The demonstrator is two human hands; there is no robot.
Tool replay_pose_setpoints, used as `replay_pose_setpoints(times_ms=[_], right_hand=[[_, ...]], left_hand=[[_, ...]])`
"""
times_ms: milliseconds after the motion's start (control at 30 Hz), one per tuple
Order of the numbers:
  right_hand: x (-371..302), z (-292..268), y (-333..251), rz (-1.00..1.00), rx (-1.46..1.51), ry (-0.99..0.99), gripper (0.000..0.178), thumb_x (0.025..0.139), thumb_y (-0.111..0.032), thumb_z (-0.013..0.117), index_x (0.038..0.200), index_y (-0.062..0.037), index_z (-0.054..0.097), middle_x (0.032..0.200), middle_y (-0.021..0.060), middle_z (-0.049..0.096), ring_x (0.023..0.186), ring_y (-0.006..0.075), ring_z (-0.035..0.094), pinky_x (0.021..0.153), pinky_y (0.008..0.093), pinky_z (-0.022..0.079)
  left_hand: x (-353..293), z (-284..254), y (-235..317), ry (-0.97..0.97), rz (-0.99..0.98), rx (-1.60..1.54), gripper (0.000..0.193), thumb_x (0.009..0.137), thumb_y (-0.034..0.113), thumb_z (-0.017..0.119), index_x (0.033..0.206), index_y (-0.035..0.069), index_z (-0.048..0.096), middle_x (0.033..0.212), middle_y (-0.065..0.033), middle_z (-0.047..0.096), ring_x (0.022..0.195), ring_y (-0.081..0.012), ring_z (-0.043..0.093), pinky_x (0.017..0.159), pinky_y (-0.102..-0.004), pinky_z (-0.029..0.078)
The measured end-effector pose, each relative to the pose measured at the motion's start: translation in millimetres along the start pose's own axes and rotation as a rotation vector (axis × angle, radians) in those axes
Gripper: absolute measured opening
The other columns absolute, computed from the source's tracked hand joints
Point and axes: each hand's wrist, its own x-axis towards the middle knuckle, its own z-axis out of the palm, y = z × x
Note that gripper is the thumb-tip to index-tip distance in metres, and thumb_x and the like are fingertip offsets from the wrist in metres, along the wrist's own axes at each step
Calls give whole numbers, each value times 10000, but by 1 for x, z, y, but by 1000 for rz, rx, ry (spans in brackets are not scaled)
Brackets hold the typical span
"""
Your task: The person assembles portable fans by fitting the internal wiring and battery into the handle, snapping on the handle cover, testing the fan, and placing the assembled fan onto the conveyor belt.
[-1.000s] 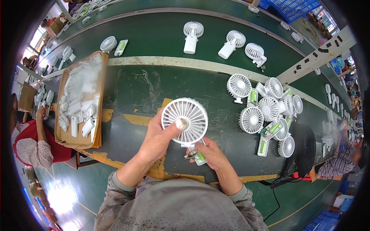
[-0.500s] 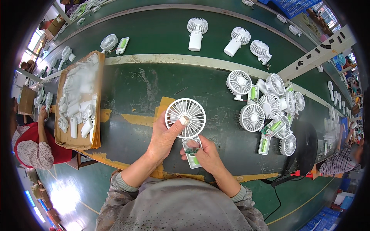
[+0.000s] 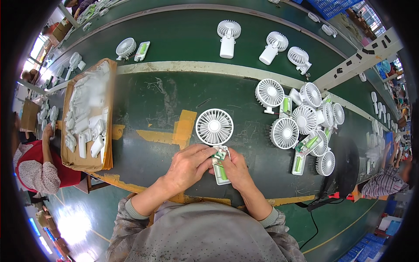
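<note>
A white handheld fan (image 3: 214, 126) lies in front of me, its round grille on the table and its opened handle toward my body. My left hand (image 3: 185, 169) is closed, thumb and fingers pinching a small green circuit board (image 3: 219, 154) at the top of the handle. My right hand (image 3: 239, 171) grips the handle from its right side. Below the board, a light green battery (image 3: 222, 174) sits in the white handle shell. My fingertips cover part of the board and any wires there.
A cardboard box (image 3: 110, 131) of white handle covers stands at the left. Several fans with opened handles (image 3: 284, 133) are heaped at the right. Beyond a pale rail (image 3: 187, 66), more fans (image 3: 227, 39) lie on a green conveyor belt (image 3: 183, 41). A co-worker in a red vest (image 3: 70, 161) sits at the left.
My left hand has left the fan's grille and moved down to the circuit board. The grille now rests on the table. Fans on the belt have shifted slightly right.
</note>
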Motion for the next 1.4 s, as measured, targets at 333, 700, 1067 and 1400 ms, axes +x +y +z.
replay_pose_setpoints(times_ms=[333,700,1067,1400], right_hand=[[1,-1,0,82,98,-54,255,963,-199,427,1081,13,502,922,110,618,736,163,647,635,257,553],[-5,-5,0,132,427,1,393,980,-294,369,1104,54,503,1002,167,612,837,219,642,752,324,547],[-2,-5,9,104,381,29,333,969,-249,420,1102,37,527,992,122,620,856,179,633,767,291,530],[-5,-3,9,70,265,39,323,973,-258,428,1089,12,563,948,36,613,811,67,555,724,211,456]], left_hand=[[1,9,-10,71,29,74,136,750,-28,631,885,-26,610,838,-146,628,717,-296,621,615,-347,505],[-5,8,-6,20,-45,93,63,783,-17,597,839,-5,572,749,-116,601,653,-281,603,570,-341,477],[-11,15,-15,-25,-120,87,108,790,32,591,882,38,535,763,-114,561,697,-309,588,568,-389,461],[-9,14,-10,-27,-36,220,146,749,-14,605,861,30,522,770,-109,555,671,-306,575,548,-387,466]])
